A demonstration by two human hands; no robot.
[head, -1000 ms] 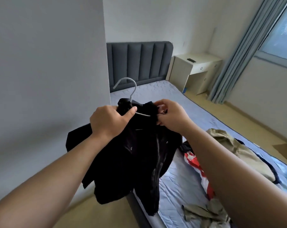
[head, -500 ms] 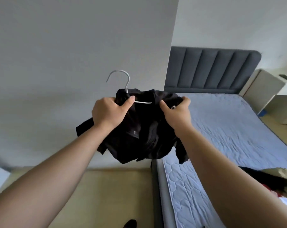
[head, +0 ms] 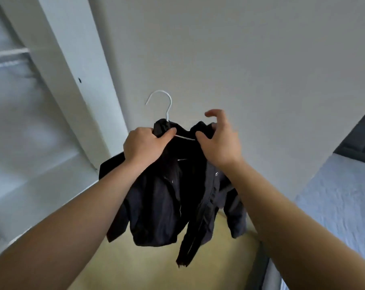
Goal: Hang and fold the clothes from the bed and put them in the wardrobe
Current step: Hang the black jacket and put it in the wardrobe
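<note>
Obs.: black jacket (head: pixel 177 195) held up in the air at centre view, draped on a white hanger (head: pixel 169 110), above the floor (head: pixel 156 268) and in front of the wall (head: pixel 250 59); wardrobe (head: pixel 58 84) opening at 9–10 o'clock, bed (head: pixel 334 206) at 3–4 o'clock. Left grip (head: pixel 143 146) is closed round the jacket's shoulder, thumb laid over the hanger wire. Right grip (head: pixel 219 143) pinches the collar between thumb and a finger behind it, forefinger lifted clear, so a light hold. Risk 1: the shoulder at 3 o'clock looks bunched rather than seated; if the right grip lets go first, that side may slide down the wire and the jacket drop to the floor. Risk 2: a loose strip (head: pixel 188 248) dangles at 6 o'clock and the sleeve at 8 o'clock sticks out; either could catch on the wardrobe's frame on the way in. Risk 3: the hook's open end points to 9 o'clock; judged, it will need turning to meet a rail, and a one-sided hold then could tip the hanger. Not visible: both hanger arms, buried under cloth, only the hook and a short run of wire between the grips show; the left grip's fingers behind the cloth; the wardrobe's inside, blurred and cut off at the left edge, rail not certain; whether clothes remain on the bed, since only its corner shows.
</note>
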